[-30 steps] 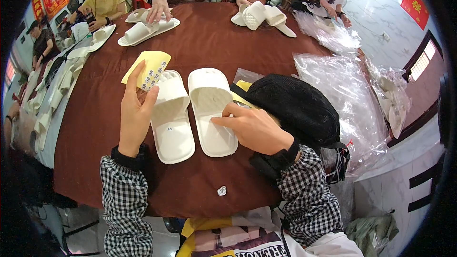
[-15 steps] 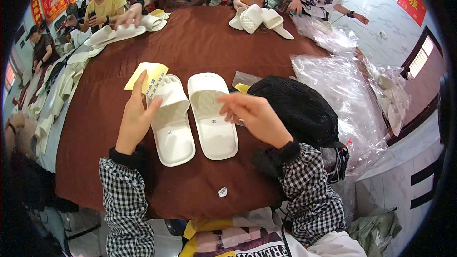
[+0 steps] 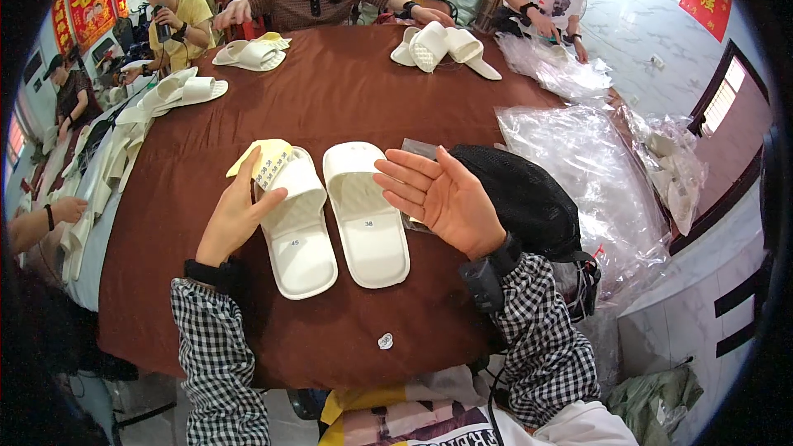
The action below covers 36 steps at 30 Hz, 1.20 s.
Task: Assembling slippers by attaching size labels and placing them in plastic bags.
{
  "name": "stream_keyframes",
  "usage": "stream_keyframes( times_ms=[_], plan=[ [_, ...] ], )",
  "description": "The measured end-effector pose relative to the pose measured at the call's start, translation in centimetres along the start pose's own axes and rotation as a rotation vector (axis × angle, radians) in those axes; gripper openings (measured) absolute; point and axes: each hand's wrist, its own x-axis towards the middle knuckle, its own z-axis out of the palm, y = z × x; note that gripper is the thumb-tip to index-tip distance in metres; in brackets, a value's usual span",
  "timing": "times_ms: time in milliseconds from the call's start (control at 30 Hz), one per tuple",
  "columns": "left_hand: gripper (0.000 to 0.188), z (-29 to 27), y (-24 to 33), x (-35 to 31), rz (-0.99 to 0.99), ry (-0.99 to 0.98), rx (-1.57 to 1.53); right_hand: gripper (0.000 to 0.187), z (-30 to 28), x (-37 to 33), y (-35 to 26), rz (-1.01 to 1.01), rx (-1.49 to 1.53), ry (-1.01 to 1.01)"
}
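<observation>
Labelling a slipper pair, by the look of it. Left hand [image 3: 235,219] pinching a yellow sheet [image 3: 263,161] against the left slipper [image 3: 296,227], centre frame. Right hand [image 3: 438,198] open, empty, above the right slipper [image 3: 368,215]. Next: probably steady placing. Black bag [image 3: 529,198] crowding right; bare table [image 3: 347,91] above.

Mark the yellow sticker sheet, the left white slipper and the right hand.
yellow sticker sheet [image 3: 263,158], head view, on its yellow backing near the top.
left white slipper [image 3: 301,256], head view, on the heel footbed.
right hand [image 3: 442,198], head view, on the open palm.
</observation>
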Motion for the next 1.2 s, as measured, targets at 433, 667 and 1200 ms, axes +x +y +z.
stream_keyframes(
  times_ms=[433, 667, 1200],
  plan=[
    [0.085, 0.0, 0.3, -0.3, 0.022, -0.030, 0.022, 0.043, -3.0, 5.8, 1.1, -0.420, -1.536, 0.048],
    [0.082, -0.5, -0.1, -0.4, 0.031, -0.018, 0.074, 0.057, -3.8, 6.2, 2.0, -0.236, -1.567, -0.052],
    [0.072, -2.7, -2.0, -0.9, 0.026, 0.240, 0.180, 0.039, -1.2, 3.0, -2.3, -0.577, -1.528, 0.174]
  ],
)
